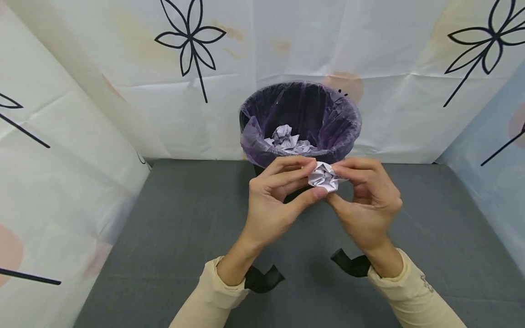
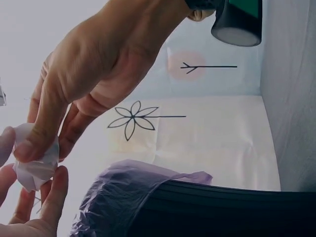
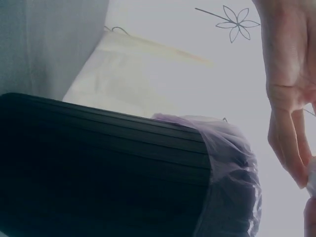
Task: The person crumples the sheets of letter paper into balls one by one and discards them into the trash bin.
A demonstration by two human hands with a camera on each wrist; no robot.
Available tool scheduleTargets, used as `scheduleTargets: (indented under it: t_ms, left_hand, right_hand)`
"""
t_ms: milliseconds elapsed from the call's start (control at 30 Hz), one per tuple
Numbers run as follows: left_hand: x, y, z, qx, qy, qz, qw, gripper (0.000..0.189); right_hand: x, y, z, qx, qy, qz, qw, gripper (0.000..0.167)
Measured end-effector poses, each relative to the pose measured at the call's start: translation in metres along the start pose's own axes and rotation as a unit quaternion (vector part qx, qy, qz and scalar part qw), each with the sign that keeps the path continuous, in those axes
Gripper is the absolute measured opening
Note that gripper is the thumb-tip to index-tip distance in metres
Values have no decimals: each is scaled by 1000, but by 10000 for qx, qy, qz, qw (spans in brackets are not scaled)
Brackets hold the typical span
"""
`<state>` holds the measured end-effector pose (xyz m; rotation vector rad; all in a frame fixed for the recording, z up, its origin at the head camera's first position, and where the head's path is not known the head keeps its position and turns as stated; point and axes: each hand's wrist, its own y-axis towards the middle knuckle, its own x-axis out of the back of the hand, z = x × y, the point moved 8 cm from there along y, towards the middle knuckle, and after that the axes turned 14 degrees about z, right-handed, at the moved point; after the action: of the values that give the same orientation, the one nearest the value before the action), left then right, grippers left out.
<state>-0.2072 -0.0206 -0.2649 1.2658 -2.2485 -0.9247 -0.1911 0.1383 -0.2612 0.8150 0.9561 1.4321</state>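
A crumpled ball of white paper (image 1: 323,177) is held between both hands, in front of the bin's near rim in the head view. My left hand (image 1: 272,196) pinches its left side with thumb and fingers. From the other side, my right hand (image 1: 367,198) grips it with its fingertips. In the left wrist view the left thumb presses on the paper ball (image 2: 37,170). Only a sliver of the paper ball (image 3: 312,177) shows at the right edge of the right wrist view. Behind the hands stands a black bin (image 3: 108,168) with a purple plastic liner (image 1: 344,123).
Several crumpled paper pieces (image 1: 287,141) lie inside the bin. A dark grey surface (image 1: 188,228) spreads under the bin and arms. White sheeting with flower drawings (image 1: 205,123) rises at the back and left; a bluish sheet (image 1: 488,132) stands at the right.
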Motion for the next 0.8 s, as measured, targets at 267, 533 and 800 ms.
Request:
scheduleTargets:
  t_ms: [267, 533, 800]
  left_hand:
    - [7, 0, 2, 319, 102, -196, 9992, 34]
    - [1, 2, -4, 26, 501, 442, 9978, 56]
    - [3, 1, -14, -662, 1523, 402, 9853, 41]
  right_hand:
    - [-1, 3, -2, -348, 751, 981, 9917, 40]
    - [9, 4, -7, -1012, 1117, 799, 9853, 28]
    - [5, 4, -6, -1052, 1260, 994, 9814, 29]
